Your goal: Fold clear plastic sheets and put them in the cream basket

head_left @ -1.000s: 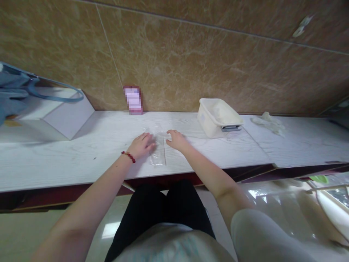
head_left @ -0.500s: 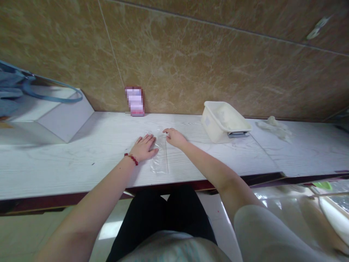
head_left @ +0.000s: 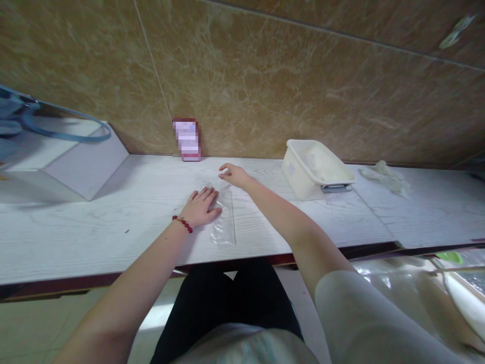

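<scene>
A clear plastic bag [head_left: 224,222] lies flat on the white wood-grain counter. Pressed down on its left side is my left hand [head_left: 200,207], fingers spread, with a red bead bracelet [head_left: 182,223] at the wrist. The hand covers part of the bag. My right hand [head_left: 234,175] is over the counter just beyond the bag's far end. Its fingers are bent and point left, thumb and forefinger a little apart; nothing can be made out between them.
A phone [head_left: 188,140] with a blurred screen leans on the brown marbled wall. To the right stand a cream plastic bin [head_left: 303,177] and a crumpled translucent piece [head_left: 386,177]. On the left is a white box [head_left: 87,167] with a blue strap [head_left: 71,136] across it.
My right hand has moved away from the bag's upper part, toward the wall and slightly left. My left hand stays pressed on the bag. The view has shifted a little.
</scene>
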`<state>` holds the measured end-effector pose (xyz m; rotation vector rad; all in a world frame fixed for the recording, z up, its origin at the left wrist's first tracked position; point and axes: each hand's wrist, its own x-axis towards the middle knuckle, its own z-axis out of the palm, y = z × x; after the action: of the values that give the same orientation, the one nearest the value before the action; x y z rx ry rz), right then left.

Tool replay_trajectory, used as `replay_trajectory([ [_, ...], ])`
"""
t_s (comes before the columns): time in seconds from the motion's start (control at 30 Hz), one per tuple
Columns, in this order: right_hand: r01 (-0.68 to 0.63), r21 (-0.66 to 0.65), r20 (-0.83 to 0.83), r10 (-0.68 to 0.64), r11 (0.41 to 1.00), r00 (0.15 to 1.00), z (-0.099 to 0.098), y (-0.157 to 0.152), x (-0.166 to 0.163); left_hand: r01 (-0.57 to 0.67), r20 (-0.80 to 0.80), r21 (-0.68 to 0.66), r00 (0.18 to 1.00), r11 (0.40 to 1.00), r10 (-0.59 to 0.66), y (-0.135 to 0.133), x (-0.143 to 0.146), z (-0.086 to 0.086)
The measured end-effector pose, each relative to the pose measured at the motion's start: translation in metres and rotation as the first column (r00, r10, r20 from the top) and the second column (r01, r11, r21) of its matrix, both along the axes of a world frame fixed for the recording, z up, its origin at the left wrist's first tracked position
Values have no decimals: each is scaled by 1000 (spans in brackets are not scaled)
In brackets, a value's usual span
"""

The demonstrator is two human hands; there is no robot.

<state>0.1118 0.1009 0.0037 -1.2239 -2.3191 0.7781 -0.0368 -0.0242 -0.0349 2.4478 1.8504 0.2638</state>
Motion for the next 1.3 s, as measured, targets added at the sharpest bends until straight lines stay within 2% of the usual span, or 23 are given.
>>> replay_trajectory([
  [0.13,18,-149,51,-11,989,999,-3,1,-3,4,-5,-5,1000,1000,-4,0,0,0],
  [0.27,-128,-271,-1,132,954,991,-7,5,6,2,-20,-13,1000,1000,-2,0,1,2],
  [0.33,-166,-290,-39,162,942,986,-8,8,11,4,-23,-14,1000,1000,-4,0,1,2],
  [0.53,-16,-182,2,16,983,1000,-3,8,11,4,-17,-3,1000,1000,-4,0,0,1],
  [0.77,32,-29,155,-27,999,988,-10,6,7,-2,-10,-8,1000,1000,2,0,1,2],
  [0.97,15,81,254,-35,997,967,-15,5,10,3,-13,-5,1000,1000,-3,-1,1,3],
  [1.1,-21,292,323,-78,956,943,-12,-7,9,23,-33,-4,999,1000,-23,-2,1,3],
  [1.17,-84,357,338,-45,930,940,-13,-17,6,28,-42,-2,999,1000,-28,-2,1,3],
  [1.3,-198,318,438,41,927,898,-24,-33,-1,28,-48,-8,998,1000,-28,-2,2,3],
])
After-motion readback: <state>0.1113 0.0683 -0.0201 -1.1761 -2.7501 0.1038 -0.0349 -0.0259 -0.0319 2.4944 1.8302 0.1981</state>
